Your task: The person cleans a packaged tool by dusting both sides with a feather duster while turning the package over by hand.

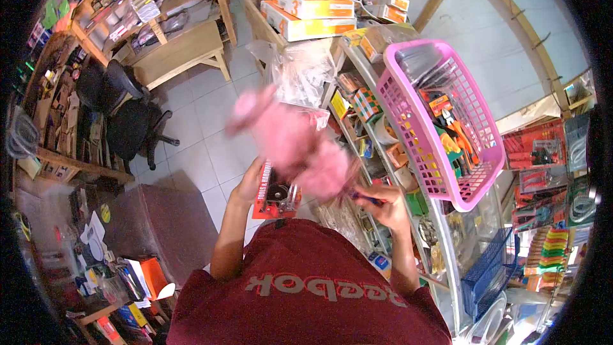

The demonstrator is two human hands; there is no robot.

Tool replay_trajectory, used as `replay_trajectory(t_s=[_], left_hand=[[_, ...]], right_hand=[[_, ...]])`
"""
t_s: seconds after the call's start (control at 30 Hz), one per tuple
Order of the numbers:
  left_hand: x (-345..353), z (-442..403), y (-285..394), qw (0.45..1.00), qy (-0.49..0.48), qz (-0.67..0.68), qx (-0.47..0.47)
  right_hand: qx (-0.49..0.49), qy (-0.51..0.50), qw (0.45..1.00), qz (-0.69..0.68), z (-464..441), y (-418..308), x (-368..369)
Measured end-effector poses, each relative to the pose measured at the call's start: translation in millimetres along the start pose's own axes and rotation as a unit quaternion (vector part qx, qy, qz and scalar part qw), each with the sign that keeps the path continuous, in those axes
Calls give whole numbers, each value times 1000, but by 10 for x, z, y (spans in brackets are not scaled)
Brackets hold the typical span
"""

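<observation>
My left hand is closed round the edge of a red carded blister pack marked "TOOLS & HARDWARE". Inside the clear plastic is a dark round part that I cannot name. My right hand grips the thin dark handle of a fluffy pink duster. Smeared by motion, the duster's head extends up and left from that hand, over the top of the pack, and hides part of it.
At the right, a pink basket holding pliers and other tools rests on a glass display case. Stacked orange-and-white boxes stand at the back. A black chair and brown cabinet are on the left. Packaged goods hang at far right.
</observation>
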State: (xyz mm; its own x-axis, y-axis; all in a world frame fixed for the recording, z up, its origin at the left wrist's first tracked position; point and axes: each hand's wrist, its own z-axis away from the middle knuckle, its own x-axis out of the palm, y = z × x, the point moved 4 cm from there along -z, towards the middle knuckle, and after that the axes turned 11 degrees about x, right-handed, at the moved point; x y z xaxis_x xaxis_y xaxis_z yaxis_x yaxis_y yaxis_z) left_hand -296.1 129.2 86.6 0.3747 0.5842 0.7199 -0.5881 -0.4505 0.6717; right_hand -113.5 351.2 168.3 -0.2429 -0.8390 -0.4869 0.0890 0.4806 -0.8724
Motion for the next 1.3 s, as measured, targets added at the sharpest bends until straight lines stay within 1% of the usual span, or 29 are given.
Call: replay_trajectory(t_s=[0.1, 0.13, 0.23, 0.27, 0.37, 0.4, 0.5, 0.53, 0.57, 0.63, 0.67, 0.73, 0.77, 0.8, 0.83, 0.87, 0.9, 0.93, 0.97, 1.0, 1.03, 1.07, 1.1, 1.13, 1.17, 1.23, 1.27, 1.3], left_hand=[[-69, -57, 74, 1000, -30, -2, 4], [-95, -58, 79, 999, -39, -1, 5], [-107, -31, 176, 992, -81, 94, -27], [-209, -84, 143, 999, 10, 47, 18], [-604, -208, 0, 993, 47, 91, 67], [-425, -197, 109, 984, -44, 148, 90], [-313, -206, 368, 992, 31, 27, 122], [-534, -294, 309, 988, -12, 104, 116], [-753, -376, 250, 977, -54, 178, 102], [-550, -351, 510, 995, -6, 21, 102], [-604, -397, 548, 995, -13, 17, 100], [-745, -507, 576, 995, -32, 9, 90], [-793, -565, 578, 996, -43, 43, 70], [-830, -619, 577, 994, -52, 77, 52], [-692, -648, 695, 991, -59, 112, 34], [-606, -605, 785, 997, 27, -55, 46], [-592, -653, 821, 994, 15, -77, 70], [-592, -681, 851, 991, 4, -98, 94], [-605, -692, 883, 986, -8, -119, 116], [-821, -775, 777, 980, -157, 104, 70], [-853, -787, 767, 984, -126, 107, 63], [-860, -805, 754, 987, -96, 110, 58], [-852, -822, 752, 990, -67, 113, 53], [-739, -794, 858, 996, -11, 48, 73], [-674, -807, 930, 996, -12, 48, 74], [-618, -851, 1022, 995, -14, 52, 79], [-758, -934, 980, 993, -24, 68, 95], [-723, -945, 995, 995, -31, 75, 60]], right_hand=[[45, 37, 996, 64, -172, -13, 124], [9, 101, 995, 18, -238, 77, 198], [1, 79, 997, 8, -315, 52, 491], [-8, 70, 997, -9, -342, 22, 593], [65, 116, 988, -80, -446, 200, 876], [72, 119, 990, -37, -501, 106, 969], [53, 70, 990, -107, -602, 100, 1263], [51, 92, 991, -83, -701, 62, 1262], [38, 99, 991, -87, -761, 45, 1322], [16, 114, 989, -96, -803, 20, 1445], [27, 83, 994, -65, -811, 29, 1515], [50, 130, 987, -78, -910, 14, 1517], [61, 154, 983, -83, -962, 6, 1523], [83, 192, 968, -138, -1001, 90, 1576], [64, 175, 975, -119, -1009, 30, 1599], [45, 159, 981, -100, -995, -52, 1604], [27, 144, 986, -81, -994, -100, 1619], [17, 142, 985, -97, -1020, -67, 1644], [66, 153, 980, -107, -1055, 44, 1655], [115, 163, 973, -117, -1079, 164, 1659], [164, 170, 964, -125, -1078, 230, 1662], [147, 170, 971, -76, -1058, 178, 1651], [121, 188, 970, -93, -1042, 193, 1647], [96, 207, 967, -110, -1003, 233, 1656], [69, 227, 963, -126, -965, 253, 1634], [171, 226, 950, -130, -927, 225, 1467], [200, 243, 938, -145, -885, 252, 1432], [228, 258, 925, -159, -840, 286, 1389]])
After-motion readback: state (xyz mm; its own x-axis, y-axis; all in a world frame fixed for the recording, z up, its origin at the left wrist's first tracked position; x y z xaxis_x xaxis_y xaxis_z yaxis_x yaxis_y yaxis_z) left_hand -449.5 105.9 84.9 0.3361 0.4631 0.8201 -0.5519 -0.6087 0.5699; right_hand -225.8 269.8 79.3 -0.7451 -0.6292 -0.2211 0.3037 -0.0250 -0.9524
